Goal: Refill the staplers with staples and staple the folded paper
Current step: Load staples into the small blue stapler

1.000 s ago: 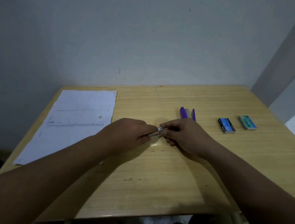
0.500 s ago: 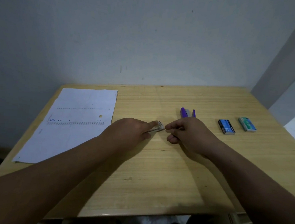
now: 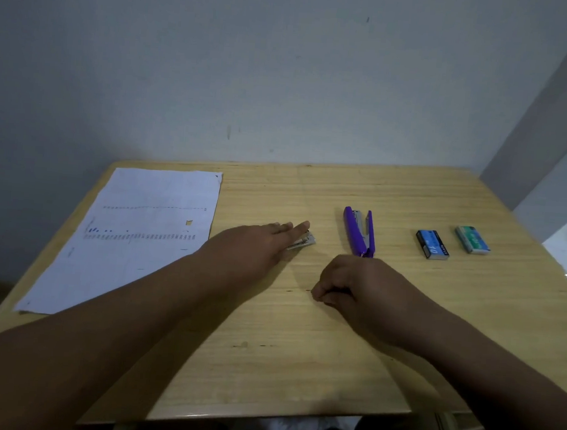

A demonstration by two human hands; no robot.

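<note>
Left hand (image 3: 256,243) fingers straight, flat on small silver stapler (image 3: 303,243), mostly hidden; right hand (image 3: 354,288) curled, contents unclear; purple stapler (image 3: 358,232) just beyond it; blue box (image 3: 432,244) right, reads "10"; green box (image 3: 472,240) label illegible.

Wooden table (image 3: 297,368): printed paper sheet (image 3: 131,236) at left; small metal stapler (image 3: 303,242) under the straight fingers of the left hand (image 3: 256,246); purple stapler (image 3: 359,231) lying opened out, beyond the right hand (image 3: 354,291), whose fingers are curled. Blue staple box (image 3: 432,244) and green staple box (image 3: 473,240) side by side at right, apart.
</note>
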